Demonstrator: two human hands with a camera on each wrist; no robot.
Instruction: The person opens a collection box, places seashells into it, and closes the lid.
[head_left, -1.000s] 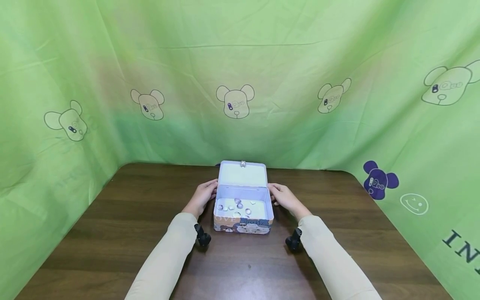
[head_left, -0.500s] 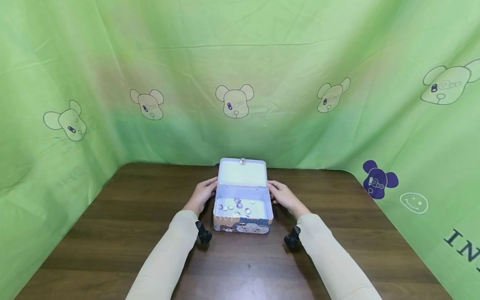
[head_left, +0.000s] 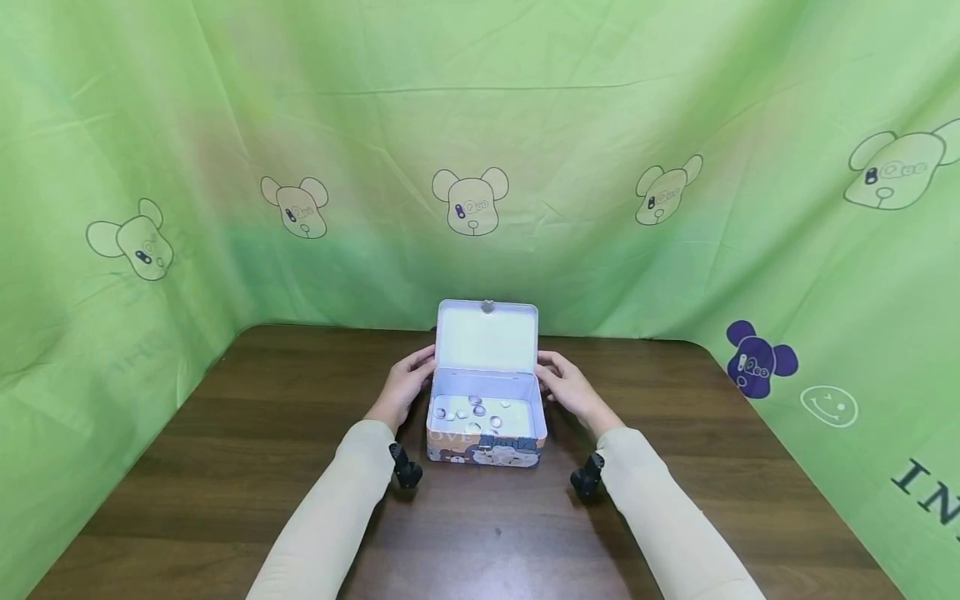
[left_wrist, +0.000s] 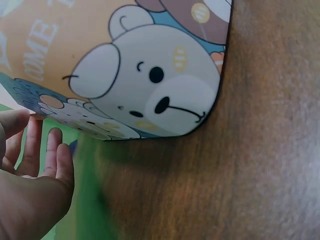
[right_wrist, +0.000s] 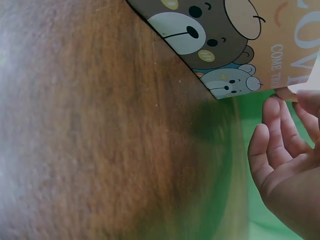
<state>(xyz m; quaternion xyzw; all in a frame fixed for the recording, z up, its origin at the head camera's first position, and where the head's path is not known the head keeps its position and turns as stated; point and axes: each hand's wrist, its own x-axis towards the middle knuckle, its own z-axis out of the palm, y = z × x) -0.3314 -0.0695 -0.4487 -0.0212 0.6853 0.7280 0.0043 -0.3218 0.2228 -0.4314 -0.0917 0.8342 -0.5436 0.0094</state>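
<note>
A tin box [head_left: 487,452] with cartoon bears on its outside stands with its hinged lid [head_left: 487,335] raised. Inside, on the pale floor, lie several small shiny rounded pieces [head_left: 478,411], some clear, some purplish. My left hand [head_left: 405,386] is at the lid's left edge, thumb and index fingertip close together there. On the other side my right hand [head_left: 572,390] holds the lid's right edge the same way. In the left wrist view the other fingers [left_wrist: 64,162] are loosely bent behind the box; the right wrist view shows similarly bent fingers [right_wrist: 258,145].
The box stands on a dark wooden table [head_left: 247,450], toward its far side. Behind and beside the table hangs a green cloth [head_left: 480,275] printed with bear heads. Black wrist cameras [head_left: 406,468] sit at both cuffs.
The lid has swung up from leaning back to more upright, and both hands have risen slightly with it. The box and the pieces inside have stayed in place.
</note>
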